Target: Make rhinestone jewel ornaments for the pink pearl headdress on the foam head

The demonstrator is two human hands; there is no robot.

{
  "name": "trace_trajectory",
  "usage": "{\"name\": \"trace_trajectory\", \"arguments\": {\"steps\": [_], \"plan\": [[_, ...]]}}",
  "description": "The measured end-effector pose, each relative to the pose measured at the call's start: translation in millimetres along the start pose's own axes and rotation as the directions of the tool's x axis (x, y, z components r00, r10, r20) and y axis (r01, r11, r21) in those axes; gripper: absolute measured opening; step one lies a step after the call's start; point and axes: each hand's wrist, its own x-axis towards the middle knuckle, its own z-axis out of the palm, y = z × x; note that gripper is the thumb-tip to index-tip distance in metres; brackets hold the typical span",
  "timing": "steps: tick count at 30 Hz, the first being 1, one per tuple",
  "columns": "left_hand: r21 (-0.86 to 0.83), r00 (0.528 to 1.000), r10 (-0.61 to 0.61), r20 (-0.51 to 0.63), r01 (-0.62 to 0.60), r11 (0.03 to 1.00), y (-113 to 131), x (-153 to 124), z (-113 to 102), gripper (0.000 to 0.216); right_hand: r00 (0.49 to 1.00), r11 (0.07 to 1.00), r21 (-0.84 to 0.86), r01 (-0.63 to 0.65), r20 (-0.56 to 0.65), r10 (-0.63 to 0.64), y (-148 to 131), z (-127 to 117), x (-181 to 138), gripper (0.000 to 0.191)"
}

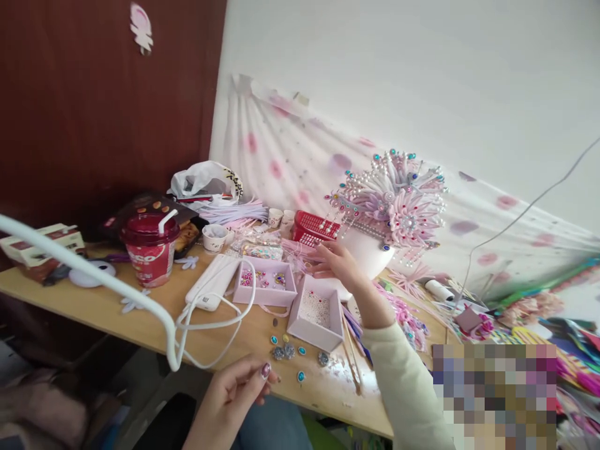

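My left hand is at the table's front edge, thumb and fingers pinched together; whatever they may hold is hidden. My right hand reaches over the back of a pale box of small white beads, with fingers stretched out and nothing visible in them. Beside it is a second pale box with coloured gems in its compartments. Several loose blue gems and grey flower-shaped pieces lie between my hands. Behind my right hand stands a white head form wearing a pink beaded flower headdress.
A red basket sits behind the boxes. Left of them are a white power strip with a looped cable, a red cup with a straw and a paper cup. A white bent rod crosses the left foreground. Craft materials crowd the right.
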Motion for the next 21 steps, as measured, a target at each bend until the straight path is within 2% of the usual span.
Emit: {"name": "trace_trajectory", "arguments": {"steps": [4,6,8,10,13,17,19,21], "plan": [[0.256,0.999,0.046,0.021,-0.050,0.965,0.2,6.4,-5.9,0.027,1.000,0.999,-0.049,-0.004,-0.008,0.004,26.2,-32.1,-56.6,0.032],[0.407,0.995,0.094,0.046,-0.104,0.907,-0.2,10.7,-8.9,0.020,0.997,0.992,-0.116,0.052,-0.044,-0.057,43.6,-49.6,-88.6,0.040],[0.529,0.988,0.146,0.056,-0.154,0.835,-0.6,16.3,-10.1,0.020,0.988,0.975,-0.198,0.099,-0.094,-0.119,61.2,-65.2,-117.5,0.044],[0.635,0.978,0.197,0.065,-0.193,0.748,-0.8,23.6,-9.0,0.022,0.980,0.945,-0.313,0.093,-0.140,-0.142,77.6,-78.8,-141.9,0.047],[0.776,0.962,0.252,0.102,-0.235,0.585,-1.8,37.9,-4.1,0.025,0.982,0.887,-0.454,0.078,-0.119,-0.147,99.9,-93.1,-169.1,0.060],[0.891,0.953,0.256,0.163,-0.253,0.376,-5.3,56.4,2.4,0.026,0.990,0.915,-0.396,0.075,-0.076,-0.114,125.2,-86.9,-186.3,0.067],[0.911,0.954,0.244,0.176,-0.252,0.327,-6.7,62.0,3.5,0.024,0.992,0.931,-0.363,0.048,-0.089,-0.085,134.1,-73.2,-187.3,0.065],[0.916,0.960,0.225,0.165,-0.234,0.326,-6.8,64.1,2.7,0.021,0.994,0.929,-0.367,0.044,-0.081,-0.079,140.7,-59.1,-185.8,0.059]]}}
